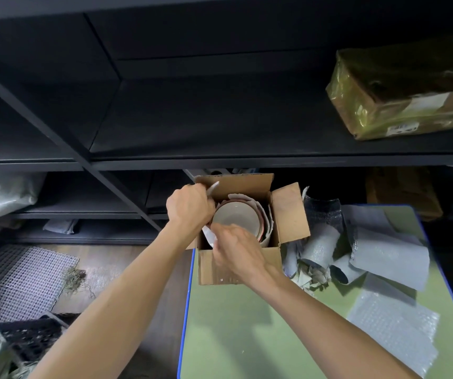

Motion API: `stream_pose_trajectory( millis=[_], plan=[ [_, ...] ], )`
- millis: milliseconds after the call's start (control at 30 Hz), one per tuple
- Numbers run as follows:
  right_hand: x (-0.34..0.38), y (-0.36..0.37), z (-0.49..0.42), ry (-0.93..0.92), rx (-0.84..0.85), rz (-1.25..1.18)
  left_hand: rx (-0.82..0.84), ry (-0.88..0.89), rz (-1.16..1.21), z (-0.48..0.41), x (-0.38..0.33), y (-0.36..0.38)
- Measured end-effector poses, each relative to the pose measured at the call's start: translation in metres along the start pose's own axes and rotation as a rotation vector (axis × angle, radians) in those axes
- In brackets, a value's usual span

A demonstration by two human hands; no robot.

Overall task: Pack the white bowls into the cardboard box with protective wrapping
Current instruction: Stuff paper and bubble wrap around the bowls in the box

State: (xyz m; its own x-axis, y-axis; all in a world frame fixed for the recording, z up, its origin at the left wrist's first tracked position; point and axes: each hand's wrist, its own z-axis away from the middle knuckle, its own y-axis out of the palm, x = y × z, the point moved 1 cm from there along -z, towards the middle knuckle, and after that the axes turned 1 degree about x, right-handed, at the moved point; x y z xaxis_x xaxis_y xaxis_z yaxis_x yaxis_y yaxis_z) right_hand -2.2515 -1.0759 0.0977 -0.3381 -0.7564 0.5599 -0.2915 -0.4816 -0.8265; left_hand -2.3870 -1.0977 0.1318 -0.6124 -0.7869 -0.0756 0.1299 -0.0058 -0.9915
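Lining the cardboard box [288,212], the white wrapping [268,225] is gripped by the left hand [191,206] at the left wall and pinched by the right hand [236,247] at the near side. A white bowl [236,217] is seated inside the wrapping; the box is set on the green table [247,324], beside bubble-wrap sheets [384,253].

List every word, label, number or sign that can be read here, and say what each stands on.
No text can be read.
Pale label on the plastic-wrapped parcel on the shelf: blurred, unreadable.
Small white sticker with dark marks, lower on the same parcel: too small to read.
Cardboard box: no print shows on its flaps or front wall.
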Motion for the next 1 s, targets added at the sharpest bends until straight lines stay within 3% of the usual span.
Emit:
stream_pose_trajectory(
  millis=[367,500,767,1000],
  plan=[
    [0.006,0.004,-0.007,-0.034,-0.040,0.041,-0.041,-0.001,0.241,-0.003,0.002,-0.020],
    [0.012,0.009,-0.012,-0.022,-0.125,0.046,-0.007,0.029,0.208,0.000,-0.005,-0.021],
    [0.014,0.001,-0.005,0.096,0.022,-0.104,-0.026,0.120,0.009,-0.002,-0.006,-0.023],
    [0.006,0.004,-0.006,0.159,-0.009,-0.018,0.028,0.161,0.027,-0.008,-0.006,-0.001]
  ],
)
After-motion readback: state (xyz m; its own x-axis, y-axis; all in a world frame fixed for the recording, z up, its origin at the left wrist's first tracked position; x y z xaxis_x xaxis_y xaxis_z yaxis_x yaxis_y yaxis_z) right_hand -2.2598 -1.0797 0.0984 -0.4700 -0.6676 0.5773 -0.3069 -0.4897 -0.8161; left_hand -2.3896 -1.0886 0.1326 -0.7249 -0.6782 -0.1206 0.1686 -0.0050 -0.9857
